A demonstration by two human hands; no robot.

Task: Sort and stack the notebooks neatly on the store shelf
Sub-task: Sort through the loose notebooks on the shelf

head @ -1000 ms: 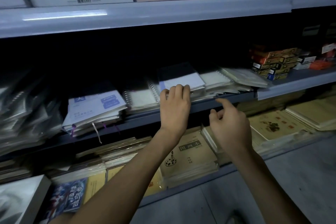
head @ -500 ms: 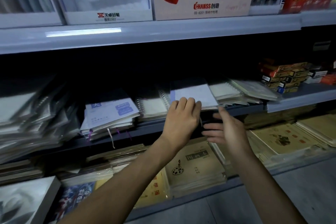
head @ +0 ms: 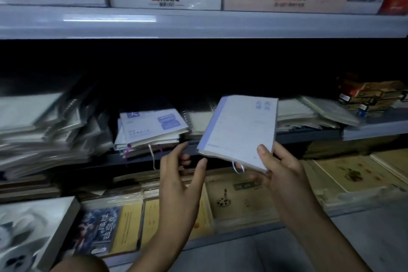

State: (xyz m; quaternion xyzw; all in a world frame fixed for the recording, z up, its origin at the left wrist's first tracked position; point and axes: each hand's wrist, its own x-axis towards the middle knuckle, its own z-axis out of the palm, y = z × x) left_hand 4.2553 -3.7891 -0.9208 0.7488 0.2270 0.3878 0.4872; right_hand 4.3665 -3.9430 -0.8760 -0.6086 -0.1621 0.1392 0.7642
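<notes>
Head view, frame centre: my right hand [head: 280, 172] pinches the pale notebook [head: 240, 130] by its near corner, clear of the middle shelf [head: 309, 136]; my left hand [head: 178, 174] hovers slack-fingered beside it. I'd support the free edge, then square it onto the matching stack [head: 152, 126] centre-left.

The right hand [head: 280, 168] pinches the lower corner of a tilted pale blue-and-white softcover notebook [head: 240, 128]. The left hand [head: 178, 174], fingers relaxed, hovers at its seven o'clock.
</notes>
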